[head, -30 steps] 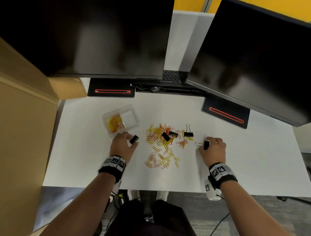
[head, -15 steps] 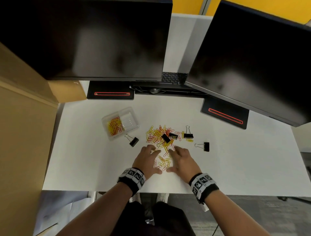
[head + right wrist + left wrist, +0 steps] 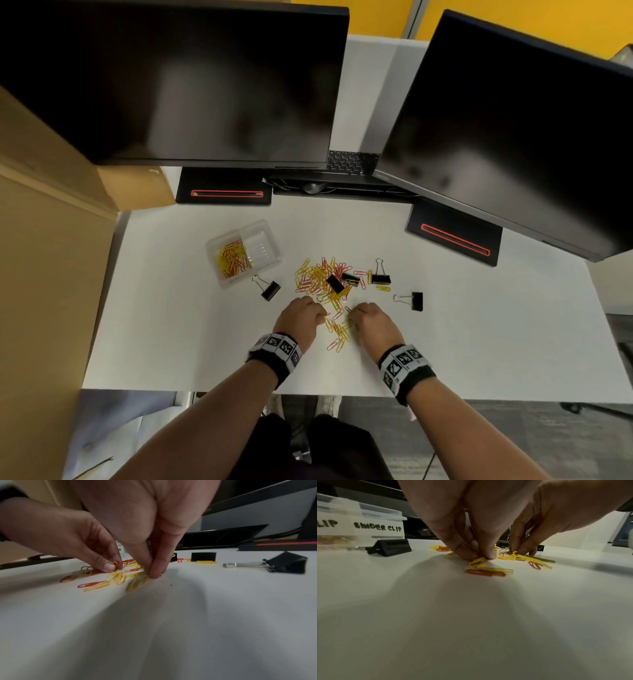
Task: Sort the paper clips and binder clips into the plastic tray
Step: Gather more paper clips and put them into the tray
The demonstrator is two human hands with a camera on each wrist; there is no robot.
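A heap of yellow and red paper clips lies mid-desk, with several black binder clips in and around it. My left hand pinches a yellow paper clip at the heap's near end. My right hand pinches a bunch of yellow paper clips just beside it. The clear plastic tray stands at the back left, paper clips in its left compartment; its label reads BINDER CLIP on the right one. One binder clip lies by the tray, another to the right.
Two dark monitors overhang the back of the white desk, their black bases resting on it. A cardboard box borders the left side. The desk's front edge runs just behind my wrists.
Both hands let go of the binder clips they held a second ago and came together at the near end of the heap, where their fingers have now curled onto paper clips.
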